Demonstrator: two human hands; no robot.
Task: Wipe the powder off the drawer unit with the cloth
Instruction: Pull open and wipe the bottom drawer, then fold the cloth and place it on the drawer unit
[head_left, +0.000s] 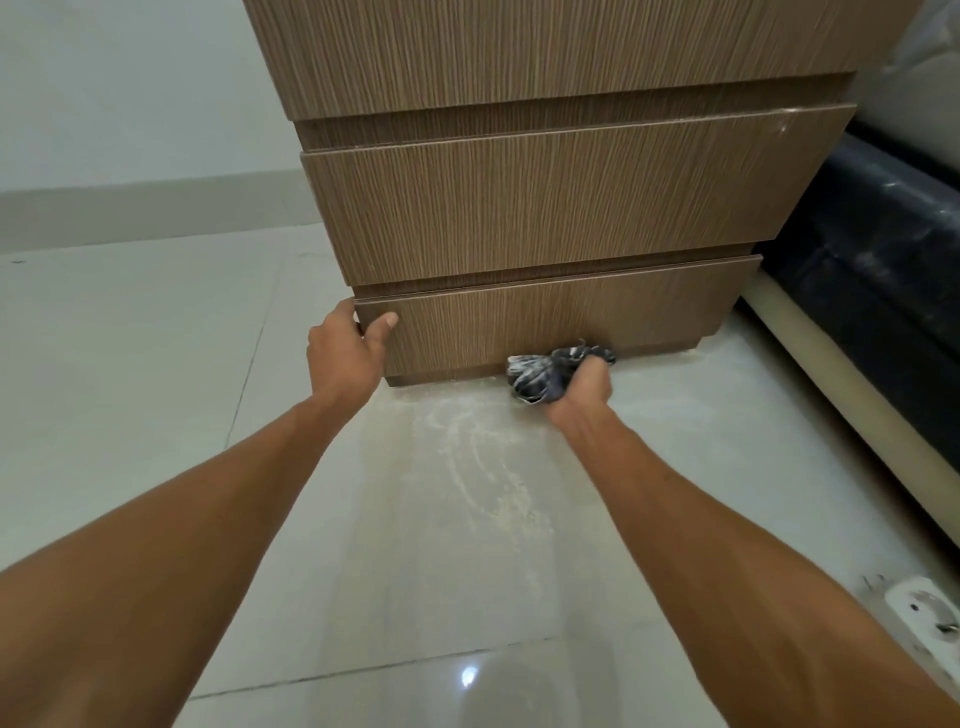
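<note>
The left hand (345, 349) grips the left end of the lowest drawer front of the drawer unit (545, 208), thumb on its face. The right hand (581, 388) clutches the bunched dark cloth (548, 370), which lies crosswise against the unit's base, beside powder (485, 452) on the floor (156, 364).

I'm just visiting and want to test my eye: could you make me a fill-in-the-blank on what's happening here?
1. The right hand grips a bunched dark ____ at the foot of the drawer unit.
2. The left hand holds the left edge of the ____ drawer.
3. White powder lies smeared on the ____ before the unit.
Missing words: cloth; bottom; floor.
</note>
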